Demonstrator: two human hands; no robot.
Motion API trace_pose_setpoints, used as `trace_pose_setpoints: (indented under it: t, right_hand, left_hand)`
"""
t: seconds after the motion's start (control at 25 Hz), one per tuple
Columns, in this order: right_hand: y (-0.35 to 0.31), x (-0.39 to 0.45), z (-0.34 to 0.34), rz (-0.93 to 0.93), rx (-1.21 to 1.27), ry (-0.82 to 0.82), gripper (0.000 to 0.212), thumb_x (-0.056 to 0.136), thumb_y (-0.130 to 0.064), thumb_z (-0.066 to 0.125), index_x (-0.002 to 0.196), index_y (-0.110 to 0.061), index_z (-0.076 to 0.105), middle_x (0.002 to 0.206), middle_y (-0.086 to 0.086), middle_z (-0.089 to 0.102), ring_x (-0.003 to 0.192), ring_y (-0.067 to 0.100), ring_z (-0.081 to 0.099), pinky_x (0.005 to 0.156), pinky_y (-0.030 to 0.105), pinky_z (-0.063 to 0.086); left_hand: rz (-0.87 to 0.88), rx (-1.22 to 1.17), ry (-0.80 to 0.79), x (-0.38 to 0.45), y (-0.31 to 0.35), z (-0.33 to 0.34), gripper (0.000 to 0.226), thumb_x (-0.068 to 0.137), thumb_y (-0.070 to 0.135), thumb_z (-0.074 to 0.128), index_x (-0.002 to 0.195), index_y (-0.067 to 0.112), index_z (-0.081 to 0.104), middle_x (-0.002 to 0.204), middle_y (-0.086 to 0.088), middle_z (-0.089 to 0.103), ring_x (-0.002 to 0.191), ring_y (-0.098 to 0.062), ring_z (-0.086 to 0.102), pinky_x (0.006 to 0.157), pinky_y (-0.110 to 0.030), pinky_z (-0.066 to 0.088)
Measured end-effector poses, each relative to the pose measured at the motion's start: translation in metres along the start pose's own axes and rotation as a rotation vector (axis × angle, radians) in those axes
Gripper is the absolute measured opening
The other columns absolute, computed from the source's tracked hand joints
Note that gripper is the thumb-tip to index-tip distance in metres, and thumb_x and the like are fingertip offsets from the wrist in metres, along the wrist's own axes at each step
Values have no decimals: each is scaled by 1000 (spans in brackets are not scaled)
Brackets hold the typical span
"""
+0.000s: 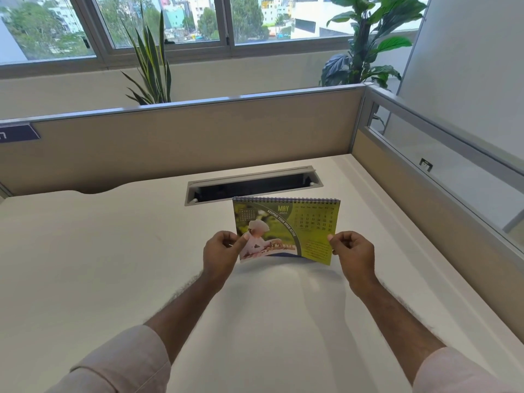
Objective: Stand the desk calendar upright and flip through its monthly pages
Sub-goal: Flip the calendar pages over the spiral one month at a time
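1. On the white desk, in front of the open cable slot, a person is holding the desk calendar almost upright with both hands.
2. At the left edge of the page, the left hand is pinching the paper, with the thumb on the front and the other fingers curled behind.
3. At the right edge, the right hand is doing the same, closed on the sheet between thumb and fingers.
4. Showing toward the person is the May page, with the spiral binding running along the top.
5. Near the bottom the page is bending a little forward, so it seems to be only the front sheet that is being held, not the whole stand. I cannot tell whether the base is resting on the desk, because the page is hiding it.
6. I think both hands are gripping the side edges low down so that the sheet can swing over the spiral evenly, without tearing at the holes.
7. By my judgement, the flipping is somewhere in the middle of the months.
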State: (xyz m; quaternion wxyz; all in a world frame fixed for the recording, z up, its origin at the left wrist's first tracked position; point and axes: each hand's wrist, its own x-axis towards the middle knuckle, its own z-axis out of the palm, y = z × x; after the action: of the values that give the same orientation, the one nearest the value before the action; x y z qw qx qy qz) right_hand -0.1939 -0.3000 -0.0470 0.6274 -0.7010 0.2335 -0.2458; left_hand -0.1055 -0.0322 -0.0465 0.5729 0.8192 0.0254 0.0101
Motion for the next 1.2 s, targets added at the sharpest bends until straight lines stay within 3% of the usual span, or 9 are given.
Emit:
trace_pose_setpoints:
  t: [0.12,0.24,0.44,0.68,0.8,0.92,1.04,1.12,1.2]
  right_hand:
    - [-3,-4,-1,-11,-5,-30,18,88,-15,68,74,-6,63,70,8,65,60,13,58,57,18,52]
    - [-6,-7,-4,-14,-11,-62,19,93,-15,61,78,-5,66,75,8,68,63,12,62,55,16,51]
    - [-17,-11,-11,13,13,-90,18,93,-14,61,78,-8,69,77,10,71,58,-1,62,51,10,46]
    - [-48,-10,-19,31,147,-74,15,87,-13,65,74,-14,72,75,4,68,74,17,56,63,32,45]
    - [-65,-4,-19,8,223,-80,21,92,-23,59,89,-8,73,95,6,72,89,17,60,71,37,45]
    - [-79,6,-20,-62,205,-126,24,97,-30,53,104,-15,72,116,-3,67,100,12,59,72,34,48]
    - [-88,16,-16,-111,136,-193,22,97,-27,53,109,-23,72,120,-12,65,105,11,58,70,31,51]
    - [-89,25,-11,-121,116,-212,21,97,-21,56,104,-32,72,119,-13,65,102,12,58,65,25,50]
    - [-88,31,-6,-160,73,-223,26,95,-13,57,107,-32,71,120,-8,63,96,15,55,59,16,50]
  left_hand:
    - [-16,-30,-28,-1,1,-7,20,83,34,76,72,17,72,78,-2,76,76,-17,72,57,-28,56]
    - [-18,-37,-20,0,0,-12,23,83,32,75,86,9,78,84,-4,77,74,-16,70,58,-19,52]
    - [27,15,33,-7,7,-20,25,82,32,77,89,9,78,83,-4,75,77,-19,71,66,-31,60]
    - [162,11,24,-16,29,-34,25,83,32,75,78,7,74,85,-4,69,79,-23,66,63,-32,56]
    - [210,-152,-70,-13,50,-46,29,93,36,60,80,17,76,99,0,67,91,-19,63,69,-31,52]
    - [183,-294,-136,-4,72,-54,42,95,51,45,95,23,75,111,-4,70,96,-20,68,71,-29,53]
    - [231,-242,-109,9,84,-49,50,98,55,35,96,24,75,109,3,74,99,-15,66,74,-30,51]
    - [243,-231,-94,19,88,-39,39,99,49,42,96,28,75,95,17,77,89,-4,67,69,-20,51]
    - [267,-185,-62,25,86,-31,28,99,38,52,101,24,76,89,18,77,87,-3,70,65,-10,50]
